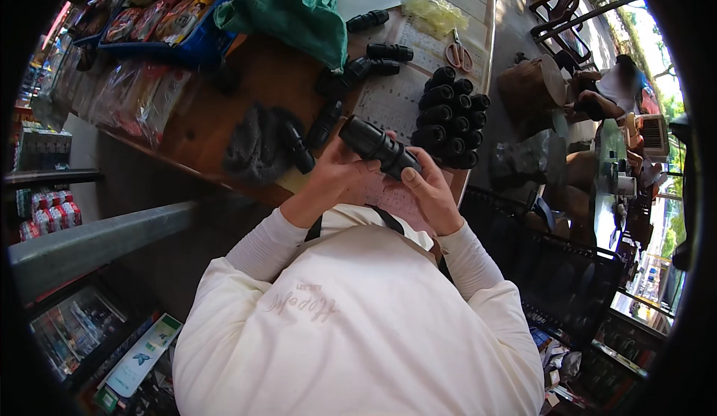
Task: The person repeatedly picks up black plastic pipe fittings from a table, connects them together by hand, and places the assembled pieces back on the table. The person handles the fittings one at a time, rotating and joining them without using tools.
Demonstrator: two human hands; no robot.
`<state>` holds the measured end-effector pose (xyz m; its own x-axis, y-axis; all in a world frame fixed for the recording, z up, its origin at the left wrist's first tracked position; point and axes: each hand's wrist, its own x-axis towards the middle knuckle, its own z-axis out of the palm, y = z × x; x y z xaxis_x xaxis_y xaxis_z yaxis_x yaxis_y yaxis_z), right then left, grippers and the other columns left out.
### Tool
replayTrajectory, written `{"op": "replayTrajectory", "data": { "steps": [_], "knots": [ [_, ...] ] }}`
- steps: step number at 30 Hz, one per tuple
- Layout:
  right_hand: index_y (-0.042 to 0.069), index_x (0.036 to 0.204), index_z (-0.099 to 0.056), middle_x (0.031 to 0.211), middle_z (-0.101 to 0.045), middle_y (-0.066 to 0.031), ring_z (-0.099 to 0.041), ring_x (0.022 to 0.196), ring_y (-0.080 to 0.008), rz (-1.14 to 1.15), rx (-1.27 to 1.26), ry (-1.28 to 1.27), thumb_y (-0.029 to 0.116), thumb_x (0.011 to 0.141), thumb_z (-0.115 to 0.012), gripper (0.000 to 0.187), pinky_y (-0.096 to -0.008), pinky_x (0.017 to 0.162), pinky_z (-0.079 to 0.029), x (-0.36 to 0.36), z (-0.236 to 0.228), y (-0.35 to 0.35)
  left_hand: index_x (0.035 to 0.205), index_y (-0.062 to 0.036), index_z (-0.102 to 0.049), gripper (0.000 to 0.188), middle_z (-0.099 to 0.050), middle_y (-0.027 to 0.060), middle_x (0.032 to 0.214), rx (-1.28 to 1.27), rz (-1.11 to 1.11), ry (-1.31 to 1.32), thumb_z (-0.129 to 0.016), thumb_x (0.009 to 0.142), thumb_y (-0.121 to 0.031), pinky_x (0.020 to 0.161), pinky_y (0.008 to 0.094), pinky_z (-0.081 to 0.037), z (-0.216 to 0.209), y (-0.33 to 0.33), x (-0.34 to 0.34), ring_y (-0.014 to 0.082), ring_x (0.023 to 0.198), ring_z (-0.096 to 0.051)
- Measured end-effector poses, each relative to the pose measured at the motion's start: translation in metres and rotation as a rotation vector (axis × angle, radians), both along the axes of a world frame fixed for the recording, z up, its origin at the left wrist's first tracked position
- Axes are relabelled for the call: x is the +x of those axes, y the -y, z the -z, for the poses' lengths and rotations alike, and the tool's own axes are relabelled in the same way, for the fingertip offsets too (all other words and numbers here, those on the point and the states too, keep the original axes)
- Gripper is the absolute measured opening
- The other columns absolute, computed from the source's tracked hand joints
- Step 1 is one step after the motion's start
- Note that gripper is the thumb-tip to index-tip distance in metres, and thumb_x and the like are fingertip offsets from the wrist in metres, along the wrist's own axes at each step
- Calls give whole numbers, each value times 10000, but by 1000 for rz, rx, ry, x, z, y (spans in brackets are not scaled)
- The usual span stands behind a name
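One brown wooden table point(246, 87) across the upper half, its near edge just beyond both hands. On it, from large to small: crumpled green cloth bag point(287, 5) at the far side, blue plastic crate of packets point(198, 42) at the far left corner, dark grey rag point(254, 147) near the front edge, tidy stack of black plastic pipe couplings point(452, 117) toward the right edge, orange-handled scissors point(458, 54) beyond that stack. Over the front edge, long black plastic pipe fitting point(379, 147) clasped at both ends: left hand point(328, 173) wrapped round one end, right hand point(426, 188) gripping the other. Little bare tabletop left. Shop shelves beside the table blurred, partly cut off.
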<state>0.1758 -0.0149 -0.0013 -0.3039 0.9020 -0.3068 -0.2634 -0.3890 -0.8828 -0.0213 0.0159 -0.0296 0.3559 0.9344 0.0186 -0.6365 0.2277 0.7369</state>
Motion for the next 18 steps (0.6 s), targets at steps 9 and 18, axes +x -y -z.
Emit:
{"op": "replayTrajectory", "data": {
  "steps": [9,18],
  "knots": [
    [17,1153,-564,953,-594,-14,-564,814,-63,-77,104,321,274,884,-709,400,-214,739,-515,19,-3,-11,1143,-80,-606,624,-640,127,1100,978,-179,-1196,-870,595,-219,898,414,-482,-35,-5,-12,325,1034,-612],
    [41,1144,-591,1003,-604,-42,-572,920,-136,56,520,438,223,889,-677,325,-288,862,-475,13,-11,-15,996,-58,-644,377,-675,125,931,515,23,-1031,-791,661,-150,757,363,-519,-33,3,-16,302,876,-653]
  ]
}}
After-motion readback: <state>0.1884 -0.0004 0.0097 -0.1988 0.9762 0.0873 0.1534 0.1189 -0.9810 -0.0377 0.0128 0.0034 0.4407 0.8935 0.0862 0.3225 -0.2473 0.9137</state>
